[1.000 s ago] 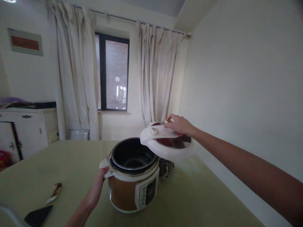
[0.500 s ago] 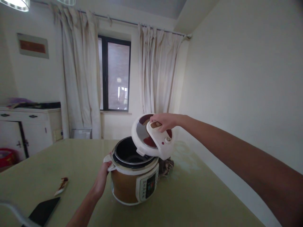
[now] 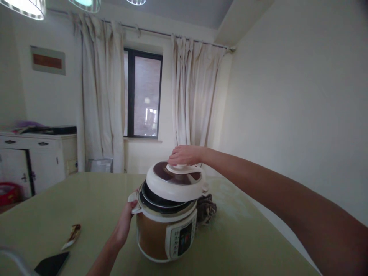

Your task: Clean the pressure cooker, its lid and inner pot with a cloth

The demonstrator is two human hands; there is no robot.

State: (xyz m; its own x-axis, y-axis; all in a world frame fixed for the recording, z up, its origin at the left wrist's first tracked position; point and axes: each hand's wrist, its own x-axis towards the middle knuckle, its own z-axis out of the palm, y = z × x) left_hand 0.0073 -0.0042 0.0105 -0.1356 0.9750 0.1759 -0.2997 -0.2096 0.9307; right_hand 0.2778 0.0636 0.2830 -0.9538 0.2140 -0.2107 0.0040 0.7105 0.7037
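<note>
An electric pressure cooker (image 3: 153,234) with a brown-gold body and a control panel stands on the table. My left hand (image 3: 126,218) is closed around its white side handle (image 3: 135,202). Above the pot, my right hand (image 3: 185,155) grips the handle of the white lid (image 3: 172,186), which has a shiny brown top. The lid lies tilted over the opening, and a gap on the left still shows the dark inner pot (image 3: 153,198). Whether the lid's right edge touches the rim, I cannot tell.
Behind the cooker's right side is a crumpled dark cloth (image 3: 207,210). A black flat blade-like piece (image 3: 53,262) and a small brown-and-white item (image 3: 72,234) lie at the left of the green table (image 3: 97,199). A wall borders the table's right.
My right hand has brought the lid down and left, from steeply tilted to nearly level over the pot. My left hand stays on the side handle. The view has shifted slightly.
</note>
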